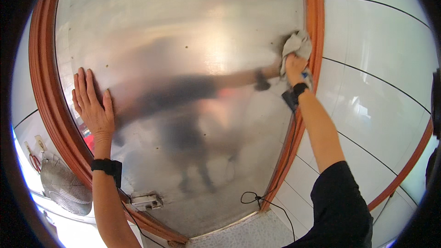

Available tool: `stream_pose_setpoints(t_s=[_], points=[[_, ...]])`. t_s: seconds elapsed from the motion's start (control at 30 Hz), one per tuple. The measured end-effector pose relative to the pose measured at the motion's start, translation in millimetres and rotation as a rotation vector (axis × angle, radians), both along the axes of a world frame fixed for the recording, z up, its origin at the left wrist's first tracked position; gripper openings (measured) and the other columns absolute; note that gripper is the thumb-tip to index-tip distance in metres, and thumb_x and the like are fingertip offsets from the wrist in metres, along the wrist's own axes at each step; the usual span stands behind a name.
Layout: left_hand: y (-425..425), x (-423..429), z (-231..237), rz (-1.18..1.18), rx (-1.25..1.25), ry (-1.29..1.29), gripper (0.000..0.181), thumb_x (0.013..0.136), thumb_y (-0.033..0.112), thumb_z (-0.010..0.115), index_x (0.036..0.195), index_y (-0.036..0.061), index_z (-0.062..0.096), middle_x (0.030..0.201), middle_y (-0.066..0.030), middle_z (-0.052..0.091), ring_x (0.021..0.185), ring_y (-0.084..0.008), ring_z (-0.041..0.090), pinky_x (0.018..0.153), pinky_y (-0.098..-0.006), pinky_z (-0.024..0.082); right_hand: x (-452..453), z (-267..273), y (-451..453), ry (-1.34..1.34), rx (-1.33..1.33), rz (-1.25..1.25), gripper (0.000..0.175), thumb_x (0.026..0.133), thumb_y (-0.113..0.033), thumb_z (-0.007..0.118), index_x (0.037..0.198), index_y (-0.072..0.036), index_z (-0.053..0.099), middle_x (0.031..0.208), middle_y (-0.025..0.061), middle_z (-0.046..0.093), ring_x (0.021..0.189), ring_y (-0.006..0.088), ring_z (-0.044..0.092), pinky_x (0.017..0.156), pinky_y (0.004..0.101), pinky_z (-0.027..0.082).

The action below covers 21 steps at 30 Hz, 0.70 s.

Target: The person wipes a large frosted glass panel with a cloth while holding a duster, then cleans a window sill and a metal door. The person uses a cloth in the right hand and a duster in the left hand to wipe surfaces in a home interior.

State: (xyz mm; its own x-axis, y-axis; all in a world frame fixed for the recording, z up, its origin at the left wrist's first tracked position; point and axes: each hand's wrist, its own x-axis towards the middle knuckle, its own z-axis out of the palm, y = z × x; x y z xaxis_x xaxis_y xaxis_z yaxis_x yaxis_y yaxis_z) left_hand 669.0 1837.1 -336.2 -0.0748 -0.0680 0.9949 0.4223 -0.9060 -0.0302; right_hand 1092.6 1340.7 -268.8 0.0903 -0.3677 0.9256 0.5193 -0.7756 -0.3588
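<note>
A metal-clad door [206, 117] fills the middle of the view and blurrily reflects a person. My left hand [93, 106] lies flat against its left side, fingers spread upward, holding nothing. At the upper right, my right hand [296, 67] presses a crumpled light grey cloth [298, 44] against the door's edge beside the wooden frame. Part of the cloth hangs below that hand. Each wrist wears a black band with a small box and a dark cable.
Reddish-brown wooden frame [315, 13] borders the door, with white wall tiles [372, 41] to the right. A metal latch [146, 202] is low on the door. Mesh strainers [63, 186] and red-handled scissors [34, 163] hang at lower left. A looped cable [257, 198] hangs near the speckled floor [241, 234].
</note>
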Motion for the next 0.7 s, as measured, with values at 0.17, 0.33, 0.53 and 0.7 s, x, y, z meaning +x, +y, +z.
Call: stream_pose_setpoints(t_s=[0.17, 0.33, 0.53, 0.7], points=[[0, 1, 0, -0.019, 0.025, -0.009, 0.061, 0.099, 0.034, 0.046, 0.155, 0.0126, 0.035, 0.162, -0.0084, 0.031, 0.152, -0.0245, 0.023, 0.124, -0.0431, 0.011, -44, -164, 3, 0.432, -0.228, 0.043, 0.039, 0.092, -0.024, 0.050, 0.118, 0.004, 0.053, 0.116, 0.0268, 0.057, 0.107, 0.0430, 0.053, 0.098, 0.0505, 0.038], [1, 2, 0, -0.023, 0.010, -0.020, 0.059, 0.102, 0.038, 0.044, 0.156, 0.0171, 0.035, 0.163, -0.0046, 0.031, 0.152, -0.0224, 0.022, 0.124, -0.0417, 0.012, -94, -294, 12, 0.626, -0.226, 0.213, 0.039, 0.100, -0.026, 0.038, 0.100, 0.007, 0.060, 0.101, 0.0288, 0.065, 0.095, 0.0409, 0.060, 0.088, 0.0502, 0.042], [3, 3, 3, 0.000, 0.118, -0.039, 0.060, 0.102, 0.036, 0.042, 0.157, 0.0140, 0.033, 0.163, -0.0067, 0.031, 0.152, -0.0233, 0.023, 0.124, -0.0414, 0.013, -45, -215, 8, 0.267, -0.161, 0.183, 0.050, 0.102, -0.033, 0.039, 0.136, 0.004, 0.047, 0.142, 0.0249, 0.047, 0.133, 0.0419, 0.039, 0.113, 0.0475, 0.029], [3, 3, 2, 0.029, 0.104, -0.029, 0.059, 0.102, 0.033, 0.042, 0.156, 0.0126, 0.033, 0.162, -0.0076, 0.031, 0.151, -0.0241, 0.024, 0.123, -0.0422, 0.014, -20, -5, 15, -0.270, -0.180, 0.276, 0.076, 0.076, -0.016, 0.074, 0.142, -0.002, 0.041, 0.138, 0.0191, 0.048, 0.131, 0.0357, 0.045, 0.113, 0.0421, 0.034]])
